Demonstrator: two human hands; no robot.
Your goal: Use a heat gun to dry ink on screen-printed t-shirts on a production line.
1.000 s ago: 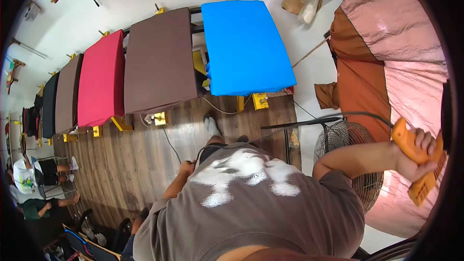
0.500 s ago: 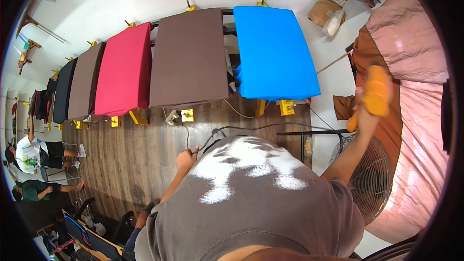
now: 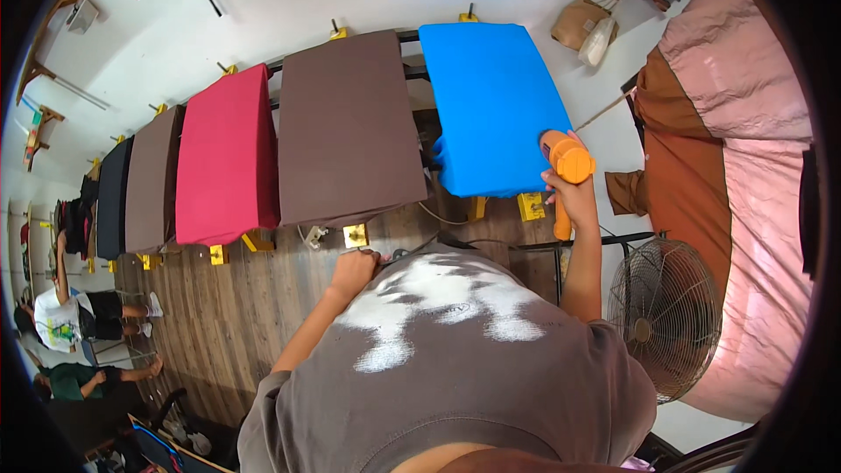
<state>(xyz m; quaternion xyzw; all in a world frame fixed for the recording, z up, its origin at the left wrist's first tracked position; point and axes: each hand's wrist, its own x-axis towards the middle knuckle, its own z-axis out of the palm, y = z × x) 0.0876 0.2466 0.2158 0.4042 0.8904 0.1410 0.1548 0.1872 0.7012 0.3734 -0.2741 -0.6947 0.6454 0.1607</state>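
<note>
Swinging leftward since half a second ago, the right hand [image 3: 574,195], fingers clamped on the orange heat gun [image 3: 563,166], now aims its nozzle at the blue board [image 3: 492,105]'s lower right corner. Left hand [image 3: 353,269] rests loosely curled at the grey shirt [image 3: 455,359], farther off.

The right arm reaches up and forward, elbow nearly straight, and the right hand [image 3: 574,193] is raised with its fingers [image 3: 552,180] wrapped closed in a grip. The left arm is bent, forearm angled inward, and the left hand [image 3: 353,267] is curled loosely near the chest.
</note>
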